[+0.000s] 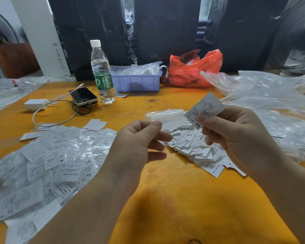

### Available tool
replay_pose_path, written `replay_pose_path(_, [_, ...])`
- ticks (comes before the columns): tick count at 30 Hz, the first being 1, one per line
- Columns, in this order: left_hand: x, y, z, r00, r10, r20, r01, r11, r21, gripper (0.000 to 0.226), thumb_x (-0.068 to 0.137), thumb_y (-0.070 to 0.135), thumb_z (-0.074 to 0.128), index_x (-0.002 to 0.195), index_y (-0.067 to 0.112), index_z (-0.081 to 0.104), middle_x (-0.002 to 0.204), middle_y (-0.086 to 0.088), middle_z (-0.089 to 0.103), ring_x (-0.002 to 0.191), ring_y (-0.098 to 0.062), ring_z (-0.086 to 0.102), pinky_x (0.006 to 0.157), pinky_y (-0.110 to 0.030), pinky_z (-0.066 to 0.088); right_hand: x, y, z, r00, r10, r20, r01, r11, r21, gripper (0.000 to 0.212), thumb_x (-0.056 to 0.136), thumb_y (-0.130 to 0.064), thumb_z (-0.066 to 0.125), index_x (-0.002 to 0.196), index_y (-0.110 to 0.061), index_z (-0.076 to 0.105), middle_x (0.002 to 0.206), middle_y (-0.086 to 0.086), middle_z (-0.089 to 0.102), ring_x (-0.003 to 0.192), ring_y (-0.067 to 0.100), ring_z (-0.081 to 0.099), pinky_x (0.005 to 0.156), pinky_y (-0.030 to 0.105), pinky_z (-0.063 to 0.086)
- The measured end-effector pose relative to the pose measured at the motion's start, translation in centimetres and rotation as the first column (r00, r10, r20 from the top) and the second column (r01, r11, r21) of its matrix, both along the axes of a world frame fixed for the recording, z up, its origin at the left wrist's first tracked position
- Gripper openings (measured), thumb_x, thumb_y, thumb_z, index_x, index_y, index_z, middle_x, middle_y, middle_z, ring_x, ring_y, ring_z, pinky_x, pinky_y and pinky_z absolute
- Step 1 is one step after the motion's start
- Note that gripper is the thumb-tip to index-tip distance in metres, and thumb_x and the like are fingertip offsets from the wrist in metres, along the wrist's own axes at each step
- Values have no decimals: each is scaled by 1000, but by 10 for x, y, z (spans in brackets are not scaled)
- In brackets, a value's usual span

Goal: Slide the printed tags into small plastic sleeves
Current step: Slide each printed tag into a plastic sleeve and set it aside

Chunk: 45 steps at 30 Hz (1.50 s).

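**A light tag and a thin sleeve, both held in the air**

The right hand point(236, 131) pinches one printed tag point(205, 110) between thumb and fingers at its lower end, near the letters "XS". The tag stands tilted above the middle of the tabletop point(174, 199), over a heap of loose tags point(194, 147). The left hand point(139, 141) has its thumb and forefinger closed together; it seems to pinch a clear sleeve point(165, 118), but the plastic is almost invisible, so I cannot tell where the edge lies.

The tag looks like thin card or paper: very light, a little stiff, easy to bend at a corner. I judge it is best held at one short end, so that the free end can go first into the opening. The sleeve is soft, slippery and probably clings to itself, so its mouth needs to be opened by rubbing the two layers.

Filled sleeves point(48, 164) lie at the left edge. A bottle point(102, 73), a phone point(83, 95) and a tray point(136, 81) stand toward the far edge.
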<state>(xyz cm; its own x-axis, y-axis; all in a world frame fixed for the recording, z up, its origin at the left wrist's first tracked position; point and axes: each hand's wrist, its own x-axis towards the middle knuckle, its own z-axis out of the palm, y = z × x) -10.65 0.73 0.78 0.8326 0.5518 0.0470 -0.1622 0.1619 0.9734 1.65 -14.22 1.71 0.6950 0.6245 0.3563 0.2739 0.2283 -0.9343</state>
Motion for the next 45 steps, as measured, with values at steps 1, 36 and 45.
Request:
replay_pose_path(1, [0, 0, 0, 1000, -3, 1, 3, 1000, -4, 13, 90, 22, 62, 90, 8, 63, 74, -8, 72, 55, -12, 58, 49, -26, 53, 0, 0, 1, 1000, -13, 21, 13, 1000, -4, 15, 68, -30, 71, 75, -20, 78, 59, 3, 61, 55, 14, 52, 52, 24, 46])
replay_pose_path(36, [3, -1, -3, 967, -217, -130, 227, 971, 70, 33, 71, 37, 69, 97, 17, 73, 94, -11, 72, 76, -17, 63, 63, -30, 57, -4, 0, -1, 954, 300, -24, -299, 939, -172, 14, 72, -7, 71, 85, -6, 76, 83, 19, 71, 67, 29, 56, 54, 25, 50])
replay_pose_path(45, [0, -2, -4, 969, -194, -150, 220, 959, 177, 23, 92, 18, 60, 99, -1, 70, 71, -3, 70, 59, -9, 58, 54, -20, 49, -3, 2, -4, 950, 310, -42, -312, 930, -195, 20, 76, -14, 63, 88, -4, 74, 80, 16, 70, 66, 27, 56, 54, 25, 50])
